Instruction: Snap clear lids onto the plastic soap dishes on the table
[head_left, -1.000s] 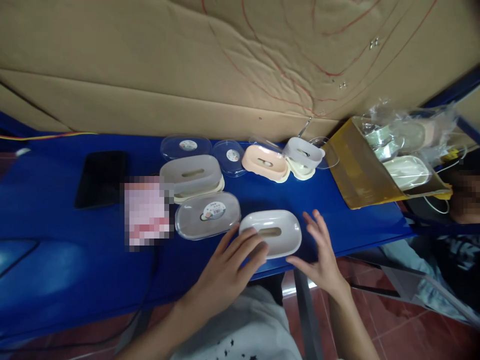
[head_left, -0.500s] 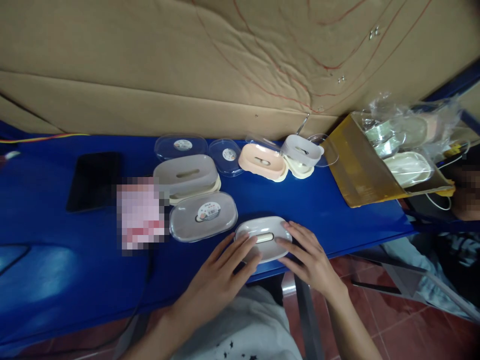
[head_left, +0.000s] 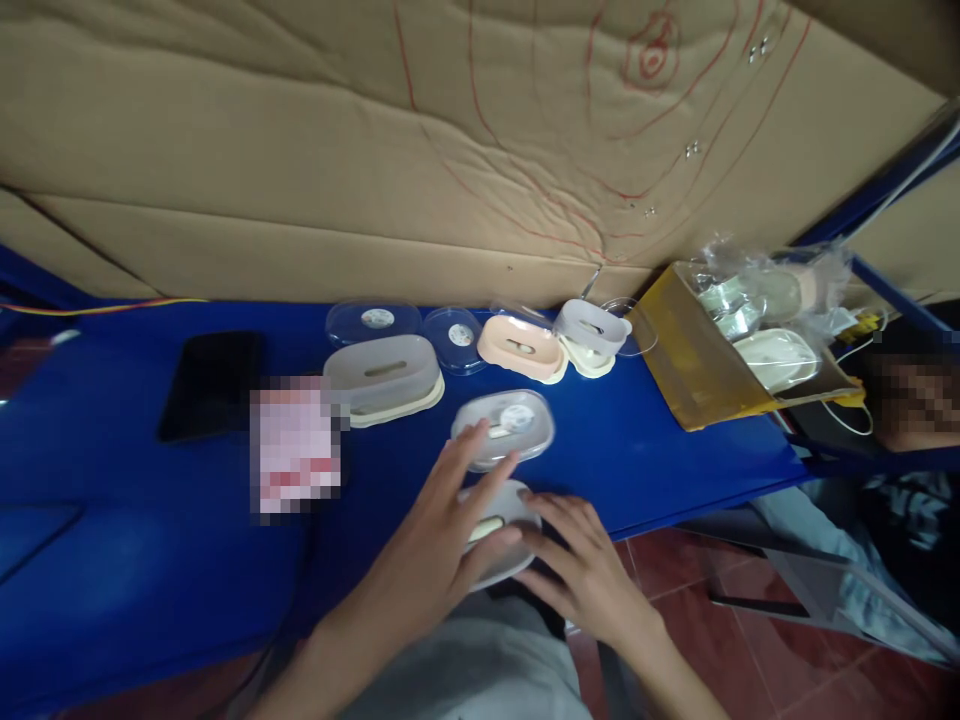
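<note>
Lying roughly lengthwise along the blue table's (head_left: 652, 450) front edge, the pale-grey oval plastic dish (head_left: 509, 512) sits between the wide-spread left hand (head_left: 435, 535) and loosely spread right hand (head_left: 592, 570).

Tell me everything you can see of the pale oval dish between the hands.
The pale, smooth, plastic-looking oval dish is shallow and open-topped, with a cream elongated piece showing at its middle. It is at the near edge of the blue table; whether it rests there is unclear. The left hand partly covers it, and the right hand's fingers meet its right rim.
</note>
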